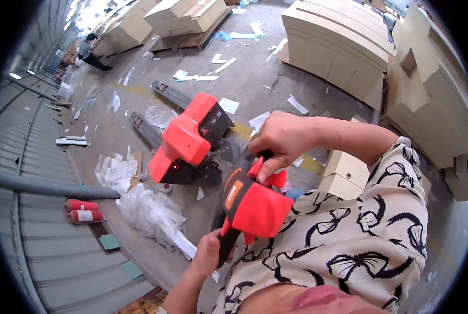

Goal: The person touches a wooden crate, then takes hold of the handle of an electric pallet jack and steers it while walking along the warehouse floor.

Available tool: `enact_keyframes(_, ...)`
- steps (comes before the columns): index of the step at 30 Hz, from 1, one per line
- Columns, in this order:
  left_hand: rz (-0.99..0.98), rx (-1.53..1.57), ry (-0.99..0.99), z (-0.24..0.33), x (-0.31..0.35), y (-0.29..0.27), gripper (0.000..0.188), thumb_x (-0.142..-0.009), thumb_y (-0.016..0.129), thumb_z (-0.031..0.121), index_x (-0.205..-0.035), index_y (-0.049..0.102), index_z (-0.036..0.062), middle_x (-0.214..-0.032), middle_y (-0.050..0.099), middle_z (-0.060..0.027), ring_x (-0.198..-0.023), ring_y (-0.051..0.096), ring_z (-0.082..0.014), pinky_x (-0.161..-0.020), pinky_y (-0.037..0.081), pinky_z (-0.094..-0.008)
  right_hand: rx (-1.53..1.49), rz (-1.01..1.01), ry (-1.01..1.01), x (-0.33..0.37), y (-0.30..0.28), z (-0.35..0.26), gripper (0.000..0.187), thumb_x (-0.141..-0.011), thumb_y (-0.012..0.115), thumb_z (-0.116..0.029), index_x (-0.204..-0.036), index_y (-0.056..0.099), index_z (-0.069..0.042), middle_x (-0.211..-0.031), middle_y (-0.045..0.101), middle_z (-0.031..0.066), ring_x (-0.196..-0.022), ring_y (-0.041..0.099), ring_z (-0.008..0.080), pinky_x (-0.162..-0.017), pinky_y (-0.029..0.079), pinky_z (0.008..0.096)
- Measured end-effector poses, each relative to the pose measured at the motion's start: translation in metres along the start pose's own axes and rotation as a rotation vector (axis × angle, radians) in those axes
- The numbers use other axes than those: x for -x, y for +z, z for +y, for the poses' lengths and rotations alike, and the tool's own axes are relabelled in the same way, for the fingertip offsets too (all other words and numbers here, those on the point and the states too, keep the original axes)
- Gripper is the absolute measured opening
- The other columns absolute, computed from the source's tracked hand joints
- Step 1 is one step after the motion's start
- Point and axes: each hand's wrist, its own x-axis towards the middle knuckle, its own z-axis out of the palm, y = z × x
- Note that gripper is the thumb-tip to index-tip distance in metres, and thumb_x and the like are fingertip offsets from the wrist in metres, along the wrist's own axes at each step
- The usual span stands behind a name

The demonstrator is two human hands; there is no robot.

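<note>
Up close, red-and-black pallet-jack handle [247,201] — right hand [281,140] clenched round top grip, left hand [209,252] gripping its lower end.

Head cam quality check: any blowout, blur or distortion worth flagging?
Head view: heavy fisheye, with the shutter slats at left bowing and black vignette at the rim; top-left corner blown out by daylight; light otherwise even, shadows soft. The right hand and left hand on the red-and-black pallet jack handle are sharp; patterned sleeve blocks the lower right.
</note>
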Motion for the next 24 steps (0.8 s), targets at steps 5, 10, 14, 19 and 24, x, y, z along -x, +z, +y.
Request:
enact_keyframes(5,-0.008,-0.050,-0.040,0.006,-0.010,0.014,0.060,-0.092,0.041,0.057,-0.080,0.054,-0.0005,-0.057,0.050,-0.0022,-0.050,0.048,-0.0101,-0.047,0.039,-0.0254,0.100,0.172,-0.066,0.005,0.003,0.017,0.060,-0.079,0.053,-0.064,-0.067,0.051,-0.005,-0.059,0.048,0.0113,-0.059,0.052,0.0332,-0.053,0.040,0.0393)
enact_keyframes(10,0.050,-0.080,-0.026,0.015,-0.024,0.041,0.063,-0.090,0.039,0.061,-0.073,0.052,0.0020,-0.056,0.048,-0.0013,-0.049,0.048,-0.0095,-0.046,0.039,-0.0248,-0.027,0.181,-0.096,0.015,-0.013,0.029,0.057,-0.080,0.055,-0.059,-0.066,0.054,-0.004,-0.056,0.043,0.0115,-0.055,0.049,0.0339,-0.050,0.037,0.0403)
enact_keyframes(14,0.181,0.053,-0.059,0.040,-0.057,0.081,0.076,-0.083,0.032,0.074,-0.060,0.049,0.0036,-0.050,0.045,-0.0012,-0.044,0.047,-0.0100,-0.042,0.037,-0.0249,-0.050,0.213,-0.133,0.015,-0.037,0.068,0.057,-0.083,0.051,-0.056,-0.069,0.056,-0.001,-0.059,0.048,0.0139,-0.057,0.049,0.0347,-0.052,0.038,0.0381)
enact_keyframes(19,0.252,0.302,-0.057,0.075,-0.132,0.115,0.080,-0.082,0.026,0.077,-0.056,0.047,0.0043,-0.048,0.045,-0.0027,-0.038,0.046,-0.0122,-0.038,0.038,-0.0251,0.010,0.208,-0.139,-0.013,-0.078,0.146,0.050,-0.084,0.052,-0.049,-0.070,0.059,-0.001,-0.064,0.054,0.0114,-0.069,0.052,0.0294,-0.073,0.039,0.0379)
enact_keyframes(24,0.366,0.508,0.004,0.118,-0.205,0.132,0.079,-0.082,0.022,0.077,-0.055,0.043,0.0059,-0.047,0.044,-0.0039,-0.036,0.047,-0.0137,-0.035,0.040,-0.0269,-0.035,0.164,-0.098,-0.049,-0.113,0.214,0.052,-0.081,0.056,-0.049,-0.075,0.065,0.001,-0.078,0.061,0.0112,-0.089,0.051,0.0258,-0.084,0.038,0.0373)
